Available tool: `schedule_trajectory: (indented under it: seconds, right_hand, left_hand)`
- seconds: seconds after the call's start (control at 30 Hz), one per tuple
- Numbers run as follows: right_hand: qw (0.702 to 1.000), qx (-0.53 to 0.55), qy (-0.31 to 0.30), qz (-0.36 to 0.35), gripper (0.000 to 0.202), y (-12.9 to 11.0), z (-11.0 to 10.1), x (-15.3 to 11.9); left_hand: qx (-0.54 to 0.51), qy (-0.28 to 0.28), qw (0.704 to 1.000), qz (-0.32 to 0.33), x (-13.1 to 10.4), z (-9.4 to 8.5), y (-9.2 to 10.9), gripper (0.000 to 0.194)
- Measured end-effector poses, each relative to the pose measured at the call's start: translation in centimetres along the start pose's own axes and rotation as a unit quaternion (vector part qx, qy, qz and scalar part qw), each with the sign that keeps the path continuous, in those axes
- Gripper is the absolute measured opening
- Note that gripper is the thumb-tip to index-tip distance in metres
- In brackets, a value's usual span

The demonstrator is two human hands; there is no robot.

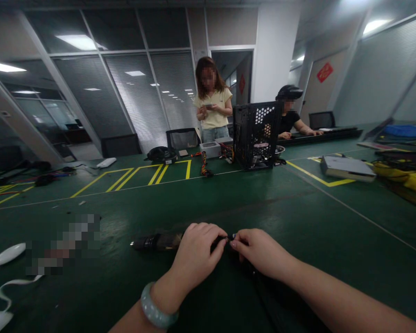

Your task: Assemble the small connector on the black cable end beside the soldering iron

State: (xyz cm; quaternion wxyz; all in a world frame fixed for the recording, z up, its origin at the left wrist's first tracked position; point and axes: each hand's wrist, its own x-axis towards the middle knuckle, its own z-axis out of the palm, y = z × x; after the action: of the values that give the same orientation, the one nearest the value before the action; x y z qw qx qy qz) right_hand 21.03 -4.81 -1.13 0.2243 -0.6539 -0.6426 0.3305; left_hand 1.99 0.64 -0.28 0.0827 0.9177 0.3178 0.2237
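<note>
My left hand (197, 252) and my right hand (260, 252) meet at the near middle of the green table (229, 199). Both pinch a small dark part (229, 238) between their fingertips. It seems joined to a dark cylindrical tool (156, 242) that lies on the table and sticks out to the left from under my left hand. A pale green bangle (156, 312) circles my left wrist. What the small part is I cannot make out.
A black computer case (256, 134) stands at the far middle with cables and small boxes beside it. Two people are behind it. A grey flat device (346, 167) and yellow items (412, 178) lie at the right. White strips (7, 254) lie at the left.
</note>
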Motion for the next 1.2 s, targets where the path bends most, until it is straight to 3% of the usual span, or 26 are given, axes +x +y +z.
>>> schedule_trajectory:
  seconds: [0.93,1.2]
  right_hand:
    - [1.000,-0.013,-0.001,-0.008,0.027,-0.12,-0.04,0.06]
    - [1.000,-0.013,-0.004,-0.011,0.028,-0.15,-0.16,0.00]
  left_hand:
    - [-0.006,0.003,1.000,-0.002,0.06,-0.01,0.02,0.013]
    - [-0.004,0.002,1.000,0.001,-0.10,-0.32,0.24,0.020]
